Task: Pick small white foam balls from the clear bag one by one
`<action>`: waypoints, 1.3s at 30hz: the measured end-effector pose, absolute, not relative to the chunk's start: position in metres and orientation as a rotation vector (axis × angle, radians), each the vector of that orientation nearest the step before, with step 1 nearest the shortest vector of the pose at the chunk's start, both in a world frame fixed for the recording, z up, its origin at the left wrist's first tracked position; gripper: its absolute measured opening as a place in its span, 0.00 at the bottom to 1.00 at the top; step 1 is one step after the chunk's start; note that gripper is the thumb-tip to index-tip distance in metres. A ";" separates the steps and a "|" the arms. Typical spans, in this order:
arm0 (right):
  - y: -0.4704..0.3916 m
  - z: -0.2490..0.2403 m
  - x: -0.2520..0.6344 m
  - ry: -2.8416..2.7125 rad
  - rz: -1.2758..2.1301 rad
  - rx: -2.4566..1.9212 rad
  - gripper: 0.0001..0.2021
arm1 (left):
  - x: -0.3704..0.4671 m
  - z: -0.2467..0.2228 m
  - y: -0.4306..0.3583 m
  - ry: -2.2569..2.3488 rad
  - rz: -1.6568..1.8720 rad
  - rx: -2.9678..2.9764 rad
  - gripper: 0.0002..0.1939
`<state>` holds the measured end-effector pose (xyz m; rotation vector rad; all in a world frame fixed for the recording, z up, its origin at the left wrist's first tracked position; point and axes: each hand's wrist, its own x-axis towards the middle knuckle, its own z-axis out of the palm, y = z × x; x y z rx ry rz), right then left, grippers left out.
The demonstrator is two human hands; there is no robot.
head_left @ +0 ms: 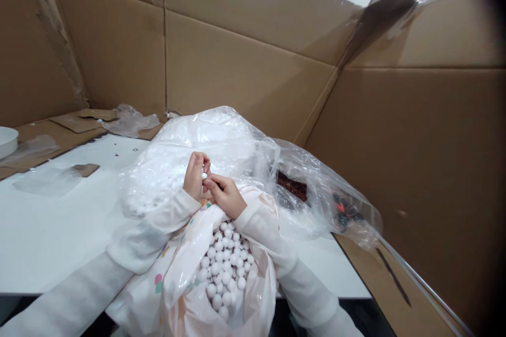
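Note:
Between my hands a small white ball (204, 175) shows at the fingertips. My left hand (193, 176) is closed around the ball, its fingers curled over. My right hand (228, 197) is closed in a pinch just below and beside it; what lies between its thumb and finger is too small to make out. Below them, an open white plastic bag (179, 274) with coloured spots holds many small white balls (226, 268). Directly behind my hands lies a large clear plastic bag (221, 131) with white contents showing through.
Tall cardboard walls (253, 58) stand behind and to the right of the white table (47, 242). A plastic scrap (49, 181) and a cardboard piece (86, 169) lie at left. A white round container (7, 141) stands at the far left edge. A dark strip (393, 276) lies at right.

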<state>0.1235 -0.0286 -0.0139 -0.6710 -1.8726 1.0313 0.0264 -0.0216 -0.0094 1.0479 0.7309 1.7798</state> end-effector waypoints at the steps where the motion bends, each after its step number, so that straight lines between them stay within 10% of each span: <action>1: -0.029 -0.014 0.123 -1.874 1.024 -0.658 0.12 | 0.026 -0.008 -0.022 0.720 1.765 1.023 0.14; 39: -0.032 -0.012 0.130 -1.676 0.232 -0.857 0.11 | 0.029 -0.010 -0.021 0.706 1.310 0.908 0.23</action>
